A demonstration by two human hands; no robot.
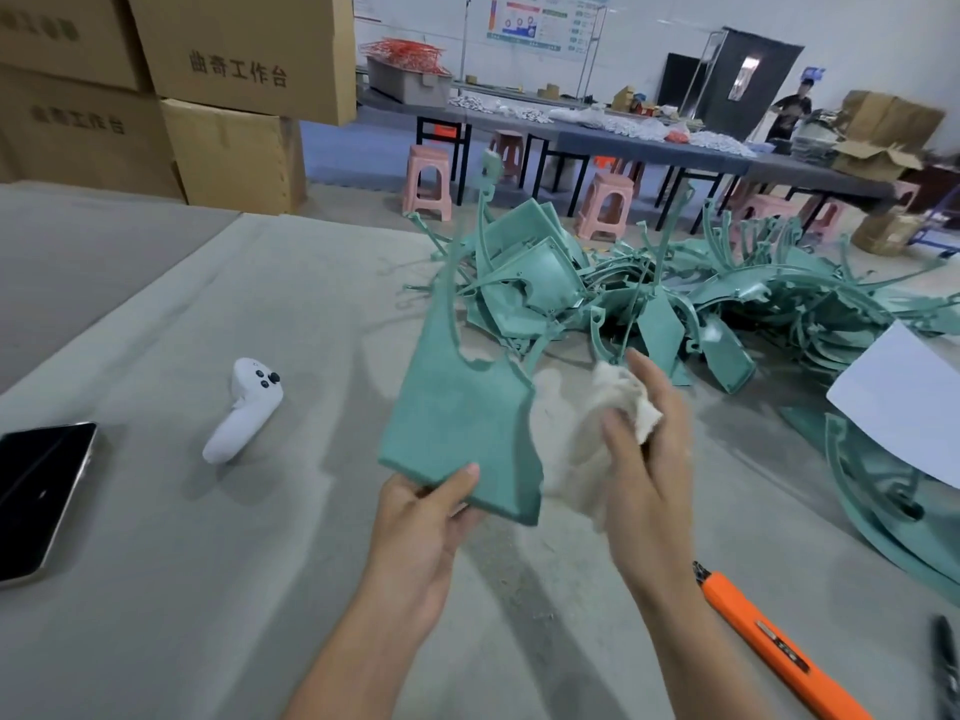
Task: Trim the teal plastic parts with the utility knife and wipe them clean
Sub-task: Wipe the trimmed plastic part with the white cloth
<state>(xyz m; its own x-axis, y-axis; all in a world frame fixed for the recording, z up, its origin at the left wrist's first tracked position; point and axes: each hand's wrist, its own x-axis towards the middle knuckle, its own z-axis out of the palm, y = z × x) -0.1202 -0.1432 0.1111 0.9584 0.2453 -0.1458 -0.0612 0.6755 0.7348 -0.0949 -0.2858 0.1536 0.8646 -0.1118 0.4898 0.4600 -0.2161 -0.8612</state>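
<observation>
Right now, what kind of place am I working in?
Probably a small factory or assembly workshop: a heap of teal plastic parts, stacked cardboard boxes, and long workbenches with pink stools behind.

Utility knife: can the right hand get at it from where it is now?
Probably yes. The utility knife lies bare on the table beside the right forearm, with nothing on it or in between. But the right hand is gripping the cloth, so it would likely need to drop that first.

One utility knife (769, 646), one cloth (631, 400), one controller (244, 407), one phone (36, 501), many teal parts (545, 272).
</observation>
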